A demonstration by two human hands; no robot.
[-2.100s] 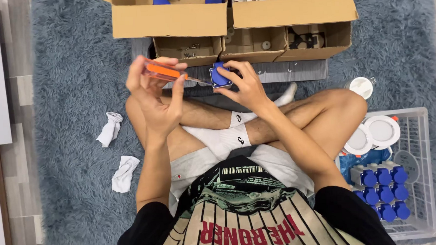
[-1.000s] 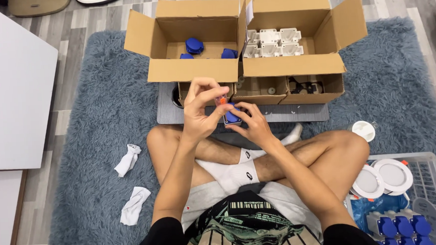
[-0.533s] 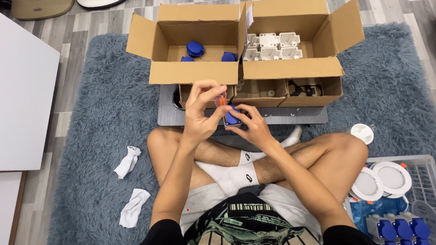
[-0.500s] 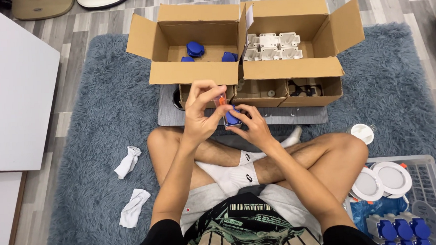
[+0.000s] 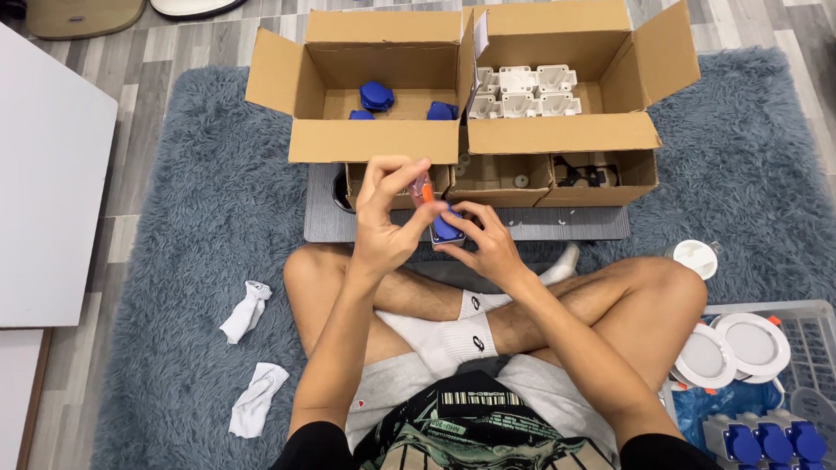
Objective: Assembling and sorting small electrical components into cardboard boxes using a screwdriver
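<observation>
Hands working a small blue part
The left hand [image 5: 389, 225] is pinching what looks like an orange tool [image 5: 425, 193] against the blue part [image 5: 447, 230], which the right hand [image 5: 485, 246] is gripping just beside it.

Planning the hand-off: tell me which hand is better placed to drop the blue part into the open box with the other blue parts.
Probably the right hand: its fingers already grip the blue part. The left hand is busy pinching the orange tool against it. The box sits straight ahead, slightly left, apparently reachable by either.
</observation>
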